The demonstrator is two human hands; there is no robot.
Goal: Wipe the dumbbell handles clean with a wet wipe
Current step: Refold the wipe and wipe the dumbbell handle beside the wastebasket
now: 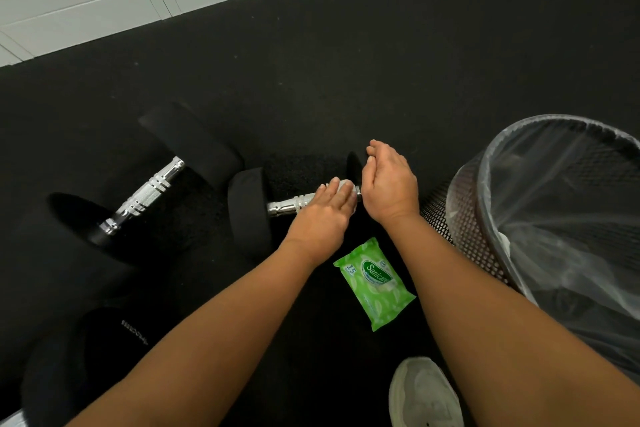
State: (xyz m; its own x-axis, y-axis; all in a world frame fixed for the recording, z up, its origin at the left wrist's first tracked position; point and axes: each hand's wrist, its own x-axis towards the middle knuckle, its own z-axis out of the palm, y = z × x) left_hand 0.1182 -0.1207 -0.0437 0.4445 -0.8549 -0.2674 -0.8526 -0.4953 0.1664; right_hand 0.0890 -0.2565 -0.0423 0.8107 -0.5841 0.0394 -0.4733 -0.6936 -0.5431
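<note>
My left hand [320, 218]: fingers [332, 192] pressed together, flat on the wet wipe [347, 186], pinning it to the handle [289, 206] of the near dumbbell [249, 215], centre frame. My right hand [389, 184]: fingers straight, together, resting on its right head. Second dumbbell [145, 196] lay at left on the floor. Wipes pack [374, 284] sat below my hands, lined mesh bin [460, 215] at right.

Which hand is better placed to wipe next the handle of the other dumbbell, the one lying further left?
Left. The left hand presses the wipe on the near dumbbell's handle, and the other handle lies to its left. The right hand has no wipe and sits beside the bin.
</note>
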